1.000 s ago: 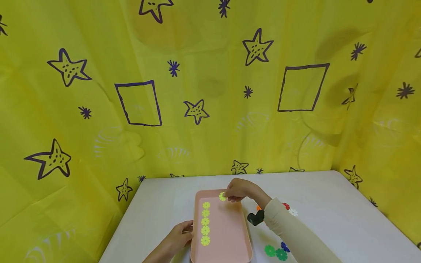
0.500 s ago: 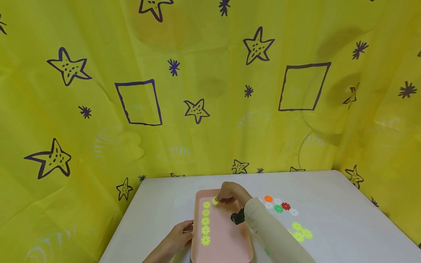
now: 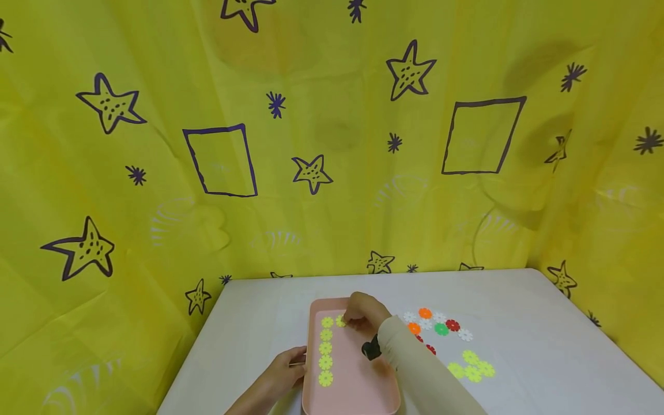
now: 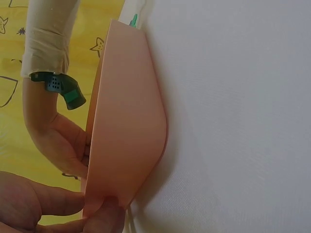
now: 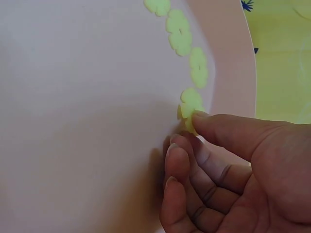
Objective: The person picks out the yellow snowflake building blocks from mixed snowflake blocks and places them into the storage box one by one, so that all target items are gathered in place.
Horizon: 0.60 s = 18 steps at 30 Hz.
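Note:
A pink tray [image 3: 353, 395] lies on the white table, with a column of yellow flower-shaped discs [image 3: 325, 348] along its left side. My right hand [image 3: 361, 311] is over the tray's far end. Between its thumb and fingers it pinches a yellow flower disc [image 5: 191, 101], just right of the column's top disc; the other fingers curl below in the right wrist view. My left hand [image 3: 282, 373] grips the tray's left wall, and the left wrist view has its thumb and fingers [image 4: 104, 218] at the wall's edge. Part of the pinched disc is hidden by the thumb.
Right of the tray lie loose yellow discs [image 3: 472, 373] in a cluster. Farther back are white, orange, green and red discs [image 3: 452, 325], some partly covered by the right sleeve [image 3: 415, 357]. A yellow patterned curtain [image 3: 332, 230] surrounds the table.
The right hand has moved left and slightly nearer with its yellow disc, from the tray's far right towards the column. The left hand stays at the tray's left wall.

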Each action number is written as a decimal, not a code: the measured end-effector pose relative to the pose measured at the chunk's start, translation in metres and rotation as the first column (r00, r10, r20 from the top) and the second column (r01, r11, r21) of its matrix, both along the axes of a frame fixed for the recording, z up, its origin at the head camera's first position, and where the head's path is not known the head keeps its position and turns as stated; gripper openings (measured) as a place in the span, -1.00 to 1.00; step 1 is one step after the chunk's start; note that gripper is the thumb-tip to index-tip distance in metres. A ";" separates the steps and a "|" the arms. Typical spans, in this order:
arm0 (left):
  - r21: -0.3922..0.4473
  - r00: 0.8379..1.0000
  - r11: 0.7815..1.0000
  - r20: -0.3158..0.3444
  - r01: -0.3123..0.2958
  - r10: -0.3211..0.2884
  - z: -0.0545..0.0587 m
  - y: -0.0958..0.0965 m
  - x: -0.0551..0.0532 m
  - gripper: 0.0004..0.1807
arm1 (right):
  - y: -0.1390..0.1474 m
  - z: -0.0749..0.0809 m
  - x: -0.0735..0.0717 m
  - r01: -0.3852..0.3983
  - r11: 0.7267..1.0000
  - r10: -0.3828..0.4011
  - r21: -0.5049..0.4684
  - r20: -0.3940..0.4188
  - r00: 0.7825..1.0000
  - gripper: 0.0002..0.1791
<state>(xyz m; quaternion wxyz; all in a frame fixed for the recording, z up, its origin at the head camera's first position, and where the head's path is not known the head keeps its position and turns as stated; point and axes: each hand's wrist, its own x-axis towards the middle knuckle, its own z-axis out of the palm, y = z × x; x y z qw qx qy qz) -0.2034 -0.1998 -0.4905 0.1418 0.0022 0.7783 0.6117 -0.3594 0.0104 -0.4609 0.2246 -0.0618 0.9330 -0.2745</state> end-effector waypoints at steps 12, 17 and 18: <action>0.002 1.000 1.000 0.011 -0.011 0.011 0.000 0.001 0.000 -0.43 | -0.002 -0.007 0.000 0.040 0.998 -0.035 0.048 -0.098 0.995 -0.68; -0.006 1.000 1.000 0.013 -0.013 0.013 0.000 0.001 -0.001 -0.43 | -0.002 -0.005 0.002 0.022 0.999 -0.017 0.040 -0.112 0.994 -0.69; -0.007 1.000 1.000 0.012 -0.014 0.014 0.000 0.002 -0.001 -0.43 | -0.001 -0.003 0.002 0.019 0.999 -0.016 0.026 -0.114 0.993 -0.72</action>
